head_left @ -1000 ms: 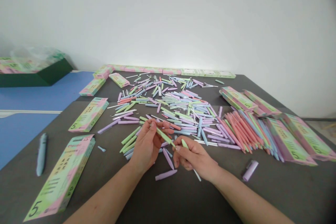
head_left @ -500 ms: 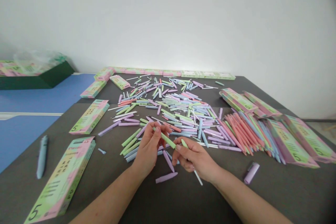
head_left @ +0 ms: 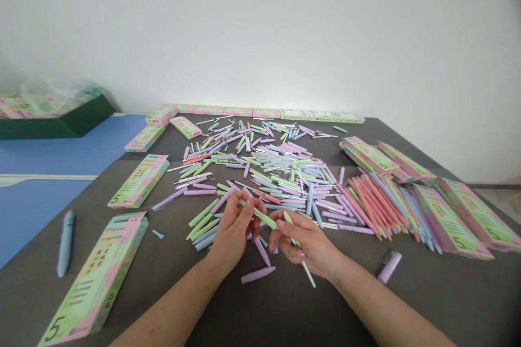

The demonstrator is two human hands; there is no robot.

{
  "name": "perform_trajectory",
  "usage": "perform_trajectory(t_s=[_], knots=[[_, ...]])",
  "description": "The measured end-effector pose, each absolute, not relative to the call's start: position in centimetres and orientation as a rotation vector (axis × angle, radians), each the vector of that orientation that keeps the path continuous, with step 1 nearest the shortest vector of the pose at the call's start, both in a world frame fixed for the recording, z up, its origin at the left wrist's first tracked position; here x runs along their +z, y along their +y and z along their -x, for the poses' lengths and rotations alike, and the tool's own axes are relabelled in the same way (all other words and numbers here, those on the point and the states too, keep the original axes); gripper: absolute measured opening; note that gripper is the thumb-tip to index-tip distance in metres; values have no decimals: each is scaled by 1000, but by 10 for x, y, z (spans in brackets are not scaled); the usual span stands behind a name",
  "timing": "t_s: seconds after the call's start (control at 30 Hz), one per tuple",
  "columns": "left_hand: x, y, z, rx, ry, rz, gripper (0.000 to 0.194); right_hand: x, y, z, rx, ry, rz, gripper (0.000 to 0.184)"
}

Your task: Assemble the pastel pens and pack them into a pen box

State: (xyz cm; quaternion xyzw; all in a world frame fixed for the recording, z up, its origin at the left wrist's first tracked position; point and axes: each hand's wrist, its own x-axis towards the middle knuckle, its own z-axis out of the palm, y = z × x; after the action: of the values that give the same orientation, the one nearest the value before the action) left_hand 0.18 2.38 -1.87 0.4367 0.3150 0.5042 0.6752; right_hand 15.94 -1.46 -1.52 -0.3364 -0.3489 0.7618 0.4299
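Note:
My left hand (head_left: pixel 233 229) is closed around a light green pen barrel (head_left: pixel 265 218), which slants down to the right in front of me. The barrel's right end meets the fingertips of my right hand (head_left: pixel 309 244). That hand is also closed on a second green pen piece (head_left: pixel 288 218), with a white ink refill (head_left: pixel 308 275) sticking out below the palm; whether the two are joined is hidden by the fingers. Under and between my hands lie purple pen pieces (head_left: pixel 258 275). Several green barrels (head_left: pixel 202 219) rest just left of my left hand.
Mixed pastel pen parts (head_left: pixel 280 168) spread over the dark table (head_left: pixel 325 320). Coral pens (head_left: pixel 378 206) are stacked at right, near printed boxes (head_left: pixel 451 222). More boxes (head_left: pixel 89 282) line the left and back. A purple cap (head_left: pixel 389 268) and a blue pen (head_left: pixel 65 244) lie apart.
The green barrel and my left hand have shifted slightly right. My right fingers have closed in on the barrel's end, and the white refill has moved barely.

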Motion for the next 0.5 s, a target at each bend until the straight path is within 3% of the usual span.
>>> perform_trajectory(t_s=[0.5], knots=[[-18,21,-7,1150,685,-885,19,-14,-15,-158,1863,-794,806,25]])
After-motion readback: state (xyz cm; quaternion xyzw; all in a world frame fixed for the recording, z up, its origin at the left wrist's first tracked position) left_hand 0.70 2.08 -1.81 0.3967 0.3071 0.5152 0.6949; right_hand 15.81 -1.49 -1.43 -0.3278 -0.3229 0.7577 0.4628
